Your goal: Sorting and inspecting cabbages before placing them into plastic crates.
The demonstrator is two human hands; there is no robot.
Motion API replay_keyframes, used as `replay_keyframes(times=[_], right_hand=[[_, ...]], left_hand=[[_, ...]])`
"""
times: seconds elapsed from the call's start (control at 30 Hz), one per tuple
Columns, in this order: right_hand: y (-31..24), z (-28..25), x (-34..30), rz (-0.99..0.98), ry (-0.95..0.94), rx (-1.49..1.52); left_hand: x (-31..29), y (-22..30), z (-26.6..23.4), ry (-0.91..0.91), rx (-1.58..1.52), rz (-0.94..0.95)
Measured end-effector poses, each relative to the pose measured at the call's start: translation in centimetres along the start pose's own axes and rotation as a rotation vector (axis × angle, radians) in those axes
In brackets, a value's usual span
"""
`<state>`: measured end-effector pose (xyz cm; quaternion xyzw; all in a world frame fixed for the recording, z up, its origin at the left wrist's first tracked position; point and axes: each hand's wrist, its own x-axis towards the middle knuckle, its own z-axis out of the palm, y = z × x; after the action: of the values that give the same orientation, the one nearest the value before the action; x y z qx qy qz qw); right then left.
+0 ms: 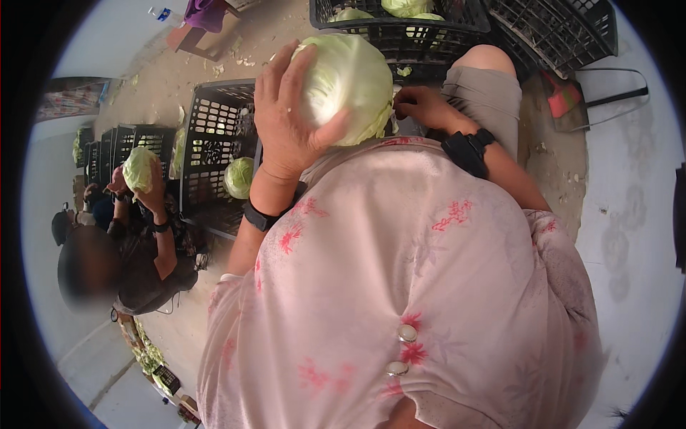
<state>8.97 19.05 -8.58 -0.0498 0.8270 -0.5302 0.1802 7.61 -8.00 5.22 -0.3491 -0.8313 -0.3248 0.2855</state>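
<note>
Fingers and thumb of the left hand (281, 114) grasp a pale green cabbage (361, 86) held up in front of the shirt (371, 214)

Its whitish base shows between fingers and thumb; the right hand (426, 109) sits just beside its lower right edge with fingers bent, and whether they grip anything I cannot tell. Left of the hands, a black crate (187, 157) has another cabbage (239, 177) inside; ahead, a second black crate (457, 27) contains more cabbages (407, 7). Farther left, a co-worker (146, 264) in dark clothes holds up one more cabbage (137, 169)
</note>
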Motion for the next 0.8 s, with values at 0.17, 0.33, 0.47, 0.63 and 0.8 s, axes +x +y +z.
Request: replay_keyframes(times=[0.17, 0.33, 0.47, 0.63, 0.8], right_hand=[[-3.6, -0.5, -1.5, 0.022, 0.068, 0.088], [-6.6, -1.4, -2.0, -0.024, 0.135, 0.243], [-10.0, -1.7, -2.3, -0.106, 0.155, 0.264], [-11.8, -2.1, -2.0, -0.147, 0.164, 0.177], [-13.2, -1.2, -1.4, -0.247, 0.207, 0.155]], left_hand=[[0.7, 0.5, -0.1, -0.04, 0.043, 0.04], [0.9, 0.3, -0.1, -0.041, 0.043, 0.053], [1.0, -0.1, -0.6, -0.003, -0.011, 0.004], [0.5, 0.0, -1.3, 0.031, -0.042, -0.076], [0.0, -0.5, -2.1, 0.053, -0.108, -0.153]])
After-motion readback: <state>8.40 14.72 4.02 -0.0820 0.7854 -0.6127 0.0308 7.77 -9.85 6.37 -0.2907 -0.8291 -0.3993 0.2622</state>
